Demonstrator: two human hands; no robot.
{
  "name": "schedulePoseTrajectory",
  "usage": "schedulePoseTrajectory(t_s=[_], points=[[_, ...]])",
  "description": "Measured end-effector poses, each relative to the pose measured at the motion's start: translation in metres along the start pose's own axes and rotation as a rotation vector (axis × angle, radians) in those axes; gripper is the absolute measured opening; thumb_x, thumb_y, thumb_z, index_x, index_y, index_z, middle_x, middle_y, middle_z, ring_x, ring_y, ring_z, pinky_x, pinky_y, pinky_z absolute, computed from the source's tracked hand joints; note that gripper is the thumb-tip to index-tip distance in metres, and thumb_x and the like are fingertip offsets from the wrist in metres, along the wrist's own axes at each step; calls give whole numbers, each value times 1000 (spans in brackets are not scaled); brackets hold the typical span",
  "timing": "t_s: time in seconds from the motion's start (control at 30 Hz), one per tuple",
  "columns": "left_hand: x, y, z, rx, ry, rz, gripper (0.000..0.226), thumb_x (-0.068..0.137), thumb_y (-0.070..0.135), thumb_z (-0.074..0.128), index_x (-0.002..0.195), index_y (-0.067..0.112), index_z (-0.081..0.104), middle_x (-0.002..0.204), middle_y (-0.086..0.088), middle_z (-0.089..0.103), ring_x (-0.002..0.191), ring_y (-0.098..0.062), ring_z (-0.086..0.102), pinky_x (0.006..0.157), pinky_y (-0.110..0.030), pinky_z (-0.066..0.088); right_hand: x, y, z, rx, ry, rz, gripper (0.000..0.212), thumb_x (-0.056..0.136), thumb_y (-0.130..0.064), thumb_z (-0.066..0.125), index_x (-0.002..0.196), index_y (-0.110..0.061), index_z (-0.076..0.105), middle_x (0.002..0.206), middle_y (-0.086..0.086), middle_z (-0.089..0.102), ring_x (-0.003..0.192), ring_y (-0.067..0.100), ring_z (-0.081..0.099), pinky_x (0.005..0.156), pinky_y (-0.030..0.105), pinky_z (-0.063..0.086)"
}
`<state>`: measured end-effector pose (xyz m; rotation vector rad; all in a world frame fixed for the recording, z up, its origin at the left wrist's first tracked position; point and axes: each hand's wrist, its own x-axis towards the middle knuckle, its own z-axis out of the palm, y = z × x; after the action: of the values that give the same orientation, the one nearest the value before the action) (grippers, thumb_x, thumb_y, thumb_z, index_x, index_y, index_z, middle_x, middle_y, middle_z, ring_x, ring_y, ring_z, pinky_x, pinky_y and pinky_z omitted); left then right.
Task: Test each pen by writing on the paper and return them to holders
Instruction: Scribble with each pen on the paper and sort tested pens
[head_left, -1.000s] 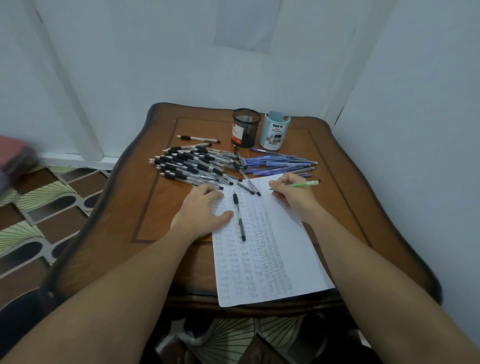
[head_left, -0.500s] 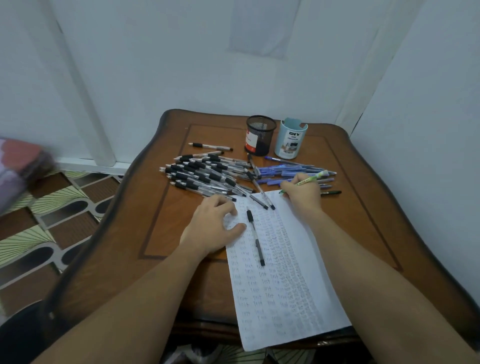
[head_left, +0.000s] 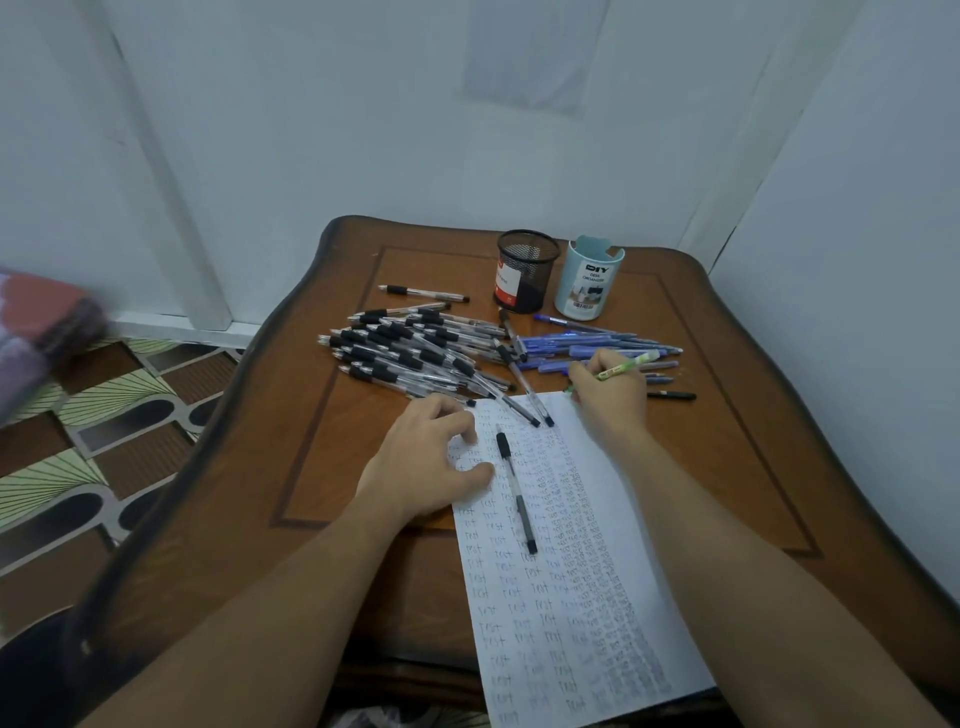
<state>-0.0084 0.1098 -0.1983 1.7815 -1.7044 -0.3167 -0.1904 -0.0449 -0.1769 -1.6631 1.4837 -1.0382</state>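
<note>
The right hand (head_left: 610, 395) has its fingers clamped on a green pen (head_left: 626, 365) at the paper's (head_left: 587, 571) far edge — the left hand (head_left: 431, 457), fingers loosely spread, presses the paper onto the desk (head_left: 332, 441).

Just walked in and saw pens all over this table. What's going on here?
A person is trying out pens. The right hand holds a green pen at the top edge of a paper covered in rows of "test". The left hand presses the sheet flat. One black pen lies on it. Piles of black pens and blue pens wait behind; the mesh holder and blue holder look empty.
</note>
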Motion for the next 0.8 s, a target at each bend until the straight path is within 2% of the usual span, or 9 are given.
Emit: schedulePoseTrajectory(t_s=[0.07,0.17,0.3,0.5,0.63,0.7,0.8], points=[[0,0,0,-9,18,7,24,80,47,73,88,27,63,109,10,52,105,-8,41,91,-28,35,-1,1,-2,-1,-21,-10,31,90,-16,66,65,-12,48,70,21,59,61,19,50,58,31,39],[-1,1,-1,-7,7,9,21,82,45,75,86,28,63,110,10,54,106,-8,42,92,-28,37,-1,0,-2,26,-15,-34,36,93,-18,67,65,-11,46,63,9,51,58,16,46,56,30,37],[-1,3,-2,-8,10,-6,23,81,44,76,89,25,65,110,11,53,106,-7,41,91,-25,34,3,-2,0,28,-28,-64,40,96,-20,65,64,-12,43,58,2,45,55,14,40,54,29,33],[0,0,-2,-10,8,-13,26,79,48,75,89,27,64,110,12,52,106,-6,39,90,-25,33,0,-5,4,71,-46,-72,33,92,-16,68,66,-7,49,61,9,49,55,14,42,52,23,37],[0,2,-2,-14,10,-17,23,80,44,77,88,26,64,110,12,52,107,-6,40,92,-27,35,1,3,4,140,-36,-2,32,87,-12,72,63,-10,50,67,25,62,58,20,55,59,33,45],[0,2,-1,-16,19,-14,23,79,43,79,88,27,64,109,12,53,107,-6,40,93,-27,35,2,5,4,121,-49,12,34,86,-9,71,61,-13,49,63,21,61,58,20,55,58,35,45],[0,1,-1,-30,23,-10,24,77,44,79,86,27,65,107,13,52,105,-5,41,91,-26,35,6,3,-1,142,-111,60,35,86,-2,67,60,-15,47,51,3,55,53,18,55,59,35,44]])
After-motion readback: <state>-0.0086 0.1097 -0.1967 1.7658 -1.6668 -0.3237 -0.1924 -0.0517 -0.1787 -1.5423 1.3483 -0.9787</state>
